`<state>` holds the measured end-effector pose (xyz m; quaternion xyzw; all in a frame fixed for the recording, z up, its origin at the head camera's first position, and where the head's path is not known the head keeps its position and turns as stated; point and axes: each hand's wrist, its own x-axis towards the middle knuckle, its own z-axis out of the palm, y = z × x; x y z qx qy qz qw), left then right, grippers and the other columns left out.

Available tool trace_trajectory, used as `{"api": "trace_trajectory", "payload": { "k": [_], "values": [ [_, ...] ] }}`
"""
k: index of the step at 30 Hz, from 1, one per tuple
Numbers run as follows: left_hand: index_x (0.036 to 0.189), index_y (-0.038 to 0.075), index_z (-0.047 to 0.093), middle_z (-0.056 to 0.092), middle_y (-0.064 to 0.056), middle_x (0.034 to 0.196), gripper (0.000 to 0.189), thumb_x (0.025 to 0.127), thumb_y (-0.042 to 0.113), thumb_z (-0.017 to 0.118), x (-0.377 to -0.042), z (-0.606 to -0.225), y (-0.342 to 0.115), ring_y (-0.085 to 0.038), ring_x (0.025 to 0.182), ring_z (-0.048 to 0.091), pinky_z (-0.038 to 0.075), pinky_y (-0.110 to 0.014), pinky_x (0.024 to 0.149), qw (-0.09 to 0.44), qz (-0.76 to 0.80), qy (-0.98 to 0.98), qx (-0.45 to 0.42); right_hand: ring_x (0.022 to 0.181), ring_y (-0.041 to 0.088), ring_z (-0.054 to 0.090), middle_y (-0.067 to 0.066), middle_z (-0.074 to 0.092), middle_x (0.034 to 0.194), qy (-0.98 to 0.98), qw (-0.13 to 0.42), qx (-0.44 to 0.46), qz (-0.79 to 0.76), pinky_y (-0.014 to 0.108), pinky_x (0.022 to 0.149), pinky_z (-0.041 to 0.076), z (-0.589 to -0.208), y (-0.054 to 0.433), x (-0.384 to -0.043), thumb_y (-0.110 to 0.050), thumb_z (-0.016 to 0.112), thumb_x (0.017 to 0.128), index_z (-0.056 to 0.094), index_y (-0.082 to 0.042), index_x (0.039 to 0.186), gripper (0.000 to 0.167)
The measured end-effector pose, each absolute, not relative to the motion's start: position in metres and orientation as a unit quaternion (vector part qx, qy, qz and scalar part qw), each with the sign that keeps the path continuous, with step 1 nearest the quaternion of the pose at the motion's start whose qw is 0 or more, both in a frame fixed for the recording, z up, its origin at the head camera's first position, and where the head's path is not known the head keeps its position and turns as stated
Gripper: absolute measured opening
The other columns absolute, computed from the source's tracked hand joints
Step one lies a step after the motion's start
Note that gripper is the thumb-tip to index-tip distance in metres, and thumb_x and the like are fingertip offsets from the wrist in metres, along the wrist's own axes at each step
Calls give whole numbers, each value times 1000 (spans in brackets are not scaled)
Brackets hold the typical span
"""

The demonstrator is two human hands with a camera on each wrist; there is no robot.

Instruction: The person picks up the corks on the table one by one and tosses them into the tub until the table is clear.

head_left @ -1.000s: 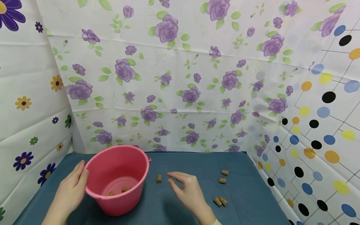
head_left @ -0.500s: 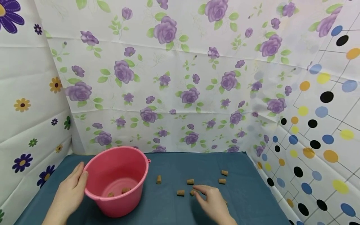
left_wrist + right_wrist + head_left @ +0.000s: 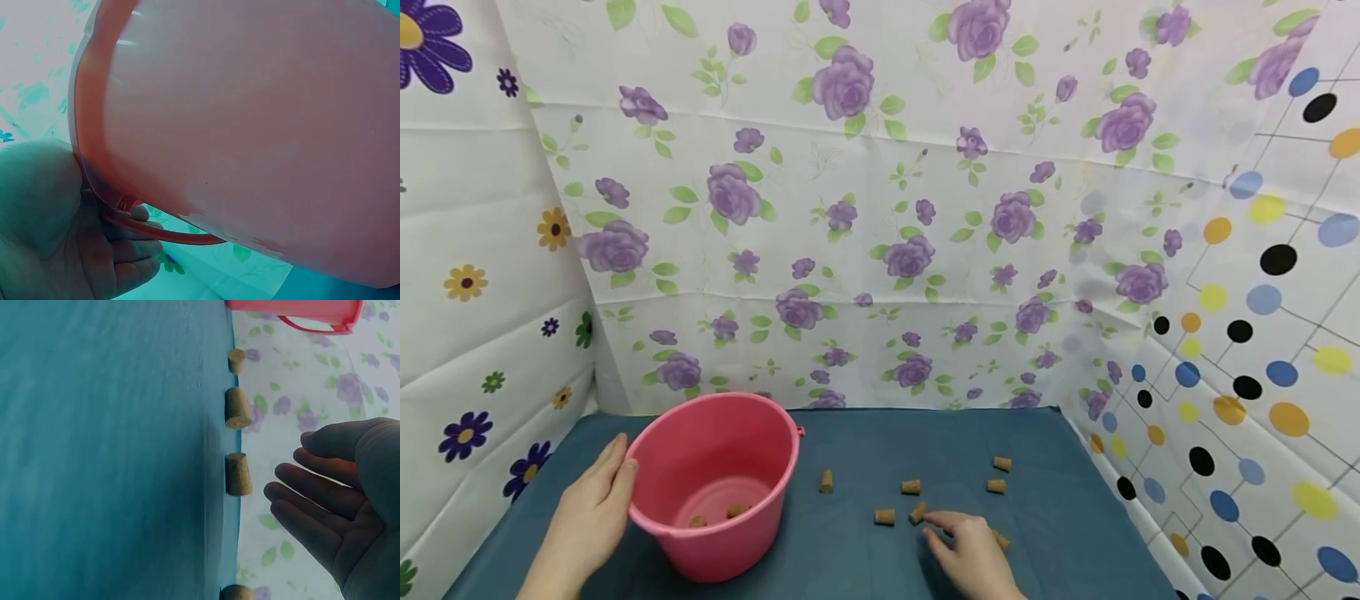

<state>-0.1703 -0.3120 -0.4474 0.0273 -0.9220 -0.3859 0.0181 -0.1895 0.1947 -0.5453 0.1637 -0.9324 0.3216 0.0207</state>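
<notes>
A pink bucket (image 3: 718, 546) stands tilted on the left of the table, with two corks (image 3: 738, 509) at its bottom. My left hand (image 3: 587, 508) grips its rim on the left side; the left wrist view shows fingers (image 3: 134, 250) beside the bucket's handle (image 3: 181, 237). Farther right, my right hand (image 3: 973, 550) hovers low, thumb and fingers parted and holding nothing. Its fingertips are close to a slanted cork (image 3: 917, 512); contact is unclear in the head view. In the right wrist view the hand (image 3: 337, 494) has a gap from the nearest cork (image 3: 238, 475).
More corks lie on the blue cloth: one beside the bucket (image 3: 827, 481), two mid-table (image 3: 911, 487) (image 3: 884, 517), two at the right (image 3: 1002, 463) (image 3: 996, 486). Another cork (image 3: 1002, 540) is partly behind my right hand. Patterned sheets (image 3: 865, 208) enclose the table.
My right hand has moved right and lower from near the bucket to the slanted cork, uncovering mid-table corks and covering part of the front-right ones. My left hand and the bucket stay put.
</notes>
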Motion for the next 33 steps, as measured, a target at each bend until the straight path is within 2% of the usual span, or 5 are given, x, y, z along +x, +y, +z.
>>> {"api": "trace_trajectory", "payload": {
  "k": [12,16,19,27,33],
  "values": [
    [162,-16,8,6,-42,167,74,118,43,17,-168,-449,-313,-63,153,11,20,-80,116,22,-383,-923,30,101,21,77,9,80,115,-952,4,219,213,38,81,65,-537,158,-207,-21,80,97,81,-7,119,26],
    [162,-16,10,7,-41,167,73,118,43,18,-169,-450,-313,-63,153,11,20,-80,116,28,-384,-922,27,70,10,68,-5,72,85,-956,3,239,168,29,58,57,-534,146,-213,-19,79,98,77,-14,92,8],
    [162,-16,11,8,-41,167,74,118,43,19,-169,-449,-311,-63,153,12,21,-80,116,33,-387,-921,22,52,4,47,-11,49,66,-957,-2,252,146,25,47,40,-534,140,-215,-15,78,99,60,-22,76,30],
    [162,-16,11,9,-41,167,74,118,44,19,-170,-449,-311,-63,153,12,22,-80,116,38,-389,-920,19,51,3,46,-10,47,61,-960,-23,243,135,23,48,38,-533,129,-218,-10,79,97,59,-21,72,34],
    [162,-15,11,9,-41,167,74,118,44,20,-170,-450,-311,-62,154,12,22,-80,116,41,-390,-920,21,48,4,43,-9,44,58,-961,-10,240,139,22,48,33,-535,126,-219,-6,77,98,56,-21,69,39]
  ]
}}
